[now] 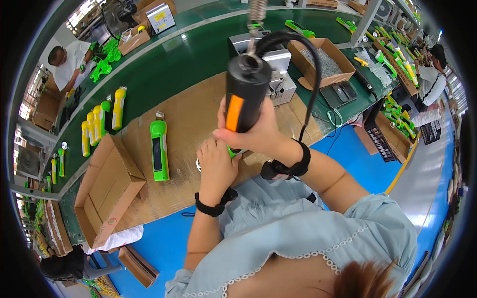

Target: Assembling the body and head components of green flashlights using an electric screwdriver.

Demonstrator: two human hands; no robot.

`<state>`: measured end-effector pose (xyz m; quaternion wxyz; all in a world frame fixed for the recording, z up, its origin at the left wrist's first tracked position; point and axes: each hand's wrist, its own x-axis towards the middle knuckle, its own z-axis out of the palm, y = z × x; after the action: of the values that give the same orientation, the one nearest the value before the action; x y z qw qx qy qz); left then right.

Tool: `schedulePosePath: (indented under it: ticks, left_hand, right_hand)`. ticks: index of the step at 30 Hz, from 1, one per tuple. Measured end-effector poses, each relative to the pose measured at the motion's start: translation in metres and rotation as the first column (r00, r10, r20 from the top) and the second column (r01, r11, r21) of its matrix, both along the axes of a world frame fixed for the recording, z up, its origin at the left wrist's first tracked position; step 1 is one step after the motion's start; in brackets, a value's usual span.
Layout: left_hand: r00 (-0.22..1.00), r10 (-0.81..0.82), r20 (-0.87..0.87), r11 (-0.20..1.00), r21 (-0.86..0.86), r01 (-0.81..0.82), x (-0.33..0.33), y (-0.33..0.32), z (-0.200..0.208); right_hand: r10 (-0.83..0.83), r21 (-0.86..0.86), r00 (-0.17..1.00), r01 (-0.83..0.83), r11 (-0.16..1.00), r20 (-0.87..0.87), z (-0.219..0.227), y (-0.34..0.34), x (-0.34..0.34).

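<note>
My right hand (254,128) is wrapped around the black driver (247,82), which hangs from a spring (257,14), probably so that its weight is carried for me. My left hand (217,163) curls around a green piece (232,152) beneath it, over the cardboard (191,111), likely to stop it twisting. 1 green lamp (159,149) lies to the left. My hands cover most of the piece and the driver's tip, so I can't tell whether those 2 touch.
</note>
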<state>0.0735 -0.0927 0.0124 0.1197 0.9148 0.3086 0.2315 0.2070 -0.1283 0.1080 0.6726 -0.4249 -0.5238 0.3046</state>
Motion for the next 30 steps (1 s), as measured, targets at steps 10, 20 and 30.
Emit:
schedulePosePath:
  ticks: [10,20,30]
  left_hand:
    - [0.996,-0.035,-0.082,0.996,-0.08,0.029,-0.005,-0.008,0.013]
    - [0.993,-0.037,-0.112,0.997,-0.068,0.03,-0.008,-0.01,0.011]
    - [0.996,0.053,-0.074,0.998,0.029,-0.051,-0.004,-0.02,0.007]
  right_hand:
    - [-0.576,0.438,0.815,0.498,0.749,0.058,0.042,-0.009,0.098]
    - [-0.612,0.399,0.789,0.547,0.736,0.047,0.026,0.025,0.135]
    - [-0.394,0.257,0.918,0.369,0.893,0.048,0.034,0.008,0.109]
